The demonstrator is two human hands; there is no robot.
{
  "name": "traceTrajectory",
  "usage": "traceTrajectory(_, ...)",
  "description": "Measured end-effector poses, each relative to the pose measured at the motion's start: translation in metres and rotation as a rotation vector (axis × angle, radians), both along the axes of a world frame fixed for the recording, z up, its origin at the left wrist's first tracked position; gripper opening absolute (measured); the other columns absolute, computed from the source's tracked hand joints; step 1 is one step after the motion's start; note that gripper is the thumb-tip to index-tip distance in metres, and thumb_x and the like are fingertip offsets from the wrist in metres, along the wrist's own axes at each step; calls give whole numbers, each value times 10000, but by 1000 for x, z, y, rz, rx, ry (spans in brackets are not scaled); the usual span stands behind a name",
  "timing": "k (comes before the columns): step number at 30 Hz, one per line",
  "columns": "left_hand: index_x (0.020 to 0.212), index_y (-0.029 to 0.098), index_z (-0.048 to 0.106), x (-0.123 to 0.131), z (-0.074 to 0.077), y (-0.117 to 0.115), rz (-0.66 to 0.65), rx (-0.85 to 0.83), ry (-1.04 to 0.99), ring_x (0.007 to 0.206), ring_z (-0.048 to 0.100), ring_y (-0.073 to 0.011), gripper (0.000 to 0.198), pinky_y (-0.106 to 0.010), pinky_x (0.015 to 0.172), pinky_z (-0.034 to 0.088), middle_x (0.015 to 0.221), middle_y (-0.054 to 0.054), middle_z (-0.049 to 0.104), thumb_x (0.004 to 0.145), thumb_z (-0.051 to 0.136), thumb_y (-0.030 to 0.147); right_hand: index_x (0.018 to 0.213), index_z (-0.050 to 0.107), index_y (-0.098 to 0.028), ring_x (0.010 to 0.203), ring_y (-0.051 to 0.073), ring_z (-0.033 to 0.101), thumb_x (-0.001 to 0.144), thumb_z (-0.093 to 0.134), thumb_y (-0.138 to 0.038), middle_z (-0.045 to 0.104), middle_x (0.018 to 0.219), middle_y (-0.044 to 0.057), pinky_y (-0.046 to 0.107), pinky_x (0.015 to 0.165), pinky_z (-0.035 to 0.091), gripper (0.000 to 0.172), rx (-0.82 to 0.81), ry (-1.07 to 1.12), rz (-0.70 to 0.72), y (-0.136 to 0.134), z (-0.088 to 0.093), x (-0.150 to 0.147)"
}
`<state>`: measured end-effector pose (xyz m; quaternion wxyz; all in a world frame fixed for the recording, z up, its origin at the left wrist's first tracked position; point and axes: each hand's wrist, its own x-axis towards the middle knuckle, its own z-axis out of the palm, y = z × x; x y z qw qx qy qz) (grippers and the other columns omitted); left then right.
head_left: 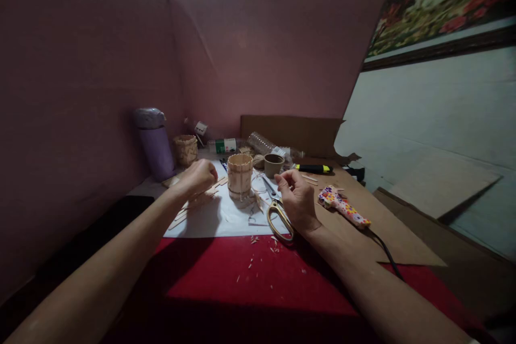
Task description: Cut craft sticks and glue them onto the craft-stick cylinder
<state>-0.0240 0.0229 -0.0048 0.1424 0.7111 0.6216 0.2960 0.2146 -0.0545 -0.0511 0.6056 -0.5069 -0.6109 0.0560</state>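
Note:
A small cup built of wooden craft sticks [239,174] stands upright on a white sheet [226,217]. My left hand [199,176] rests just left of it, curled into a loose fist over flat wooden sticks [195,204]; what it holds, if anything, is hidden. My right hand [297,199] hovers to the cup's right with fingers bent and pinched; I cannot make out anything in them. Gold-handled scissors [278,215] lie on the sheet under that hand.
A patterned glue gun [342,205] with a black cord lies on brown cardboard [387,231] at right. At the back stand a purple flask [155,142], a woven cup [186,149], a brown cup [273,165], bottles and a black-yellow marker [312,168]. Pink board walls enclose left and rear.

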Motion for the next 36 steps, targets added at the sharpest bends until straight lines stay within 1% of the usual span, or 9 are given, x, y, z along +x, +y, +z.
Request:
traceTrajectory(4,538,197,710,-1,1,-20,11,-115,216,648,632,-232,141,-291,599,408,596,-73,682,550,637,78,722,552,-200,535,129,465,890,562,-388,533,590,-33,256,553,319,253,14,-45,-9,-1,-1,0)
traceTrajectory(7,671,202,742,-3,5,-24,50,-121,308,804,660,-252,150,-289,638,420,794,-102,737,626,623,123,722,557,-199,535,129,465,892,562,-380,535,590,-32,256,551,320,248,7,-53,-5,-2,-1,-1)
traceTrajectory(9,703,196,740,-4,6,-22,74,-127,357,852,663,-266,153,-295,659,425,848,-119,741,644,618,125,720,556,-199,536,130,466,893,560,-376,536,592,-30,256,554,324,248,5,-59,0,-3,0,-1)
traceTrajectory(14,694,183,726,1,0,-20,85,-151,413,857,670,-281,139,-307,686,429,861,-148,742,645,618,111,718,565,-195,545,130,481,891,566,-367,559,608,-21,255,564,341,244,9,-74,24,-6,1,-2)
traceTrajectory(18,615,166,687,9,-4,-22,96,-132,373,922,654,-329,34,-338,725,423,877,-187,730,630,670,141,711,577,-192,537,128,482,890,576,-363,572,603,-17,258,564,342,248,12,-101,27,-7,0,-2)
traceTrajectory(22,487,174,620,8,-10,-17,95,-124,233,830,650,-321,140,-335,681,401,718,-161,699,584,711,132,710,585,-190,541,131,490,890,579,-361,580,604,-12,261,563,344,248,9,-117,31,-7,-1,-2)
traceTrajectory(27,414,186,571,-4,-10,-7,101,-94,-96,587,558,-209,221,-286,551,329,466,-45,541,552,725,106,710,589,-193,524,127,480,888,582,-377,576,591,-19,261,550,339,256,11,-123,21,-7,-2,-3)
traceTrajectory(31,439,171,552,-9,4,-9,84,-104,-474,419,412,-114,251,-252,456,286,411,-1,479,613,732,190,709,588,-194,522,125,472,888,585,-377,564,586,-23,260,543,338,256,10,-123,23,-8,-1,-3)
traceTrajectory(36,620,124,651,0,27,-31,-20,-94,-864,482,502,-89,83,-216,486,393,560,-29,593,597,727,100,751,575,-196,539,122,483,880,602,-335,560,620,-27,253,545,356,192,4,-75,101,-13,0,-6)
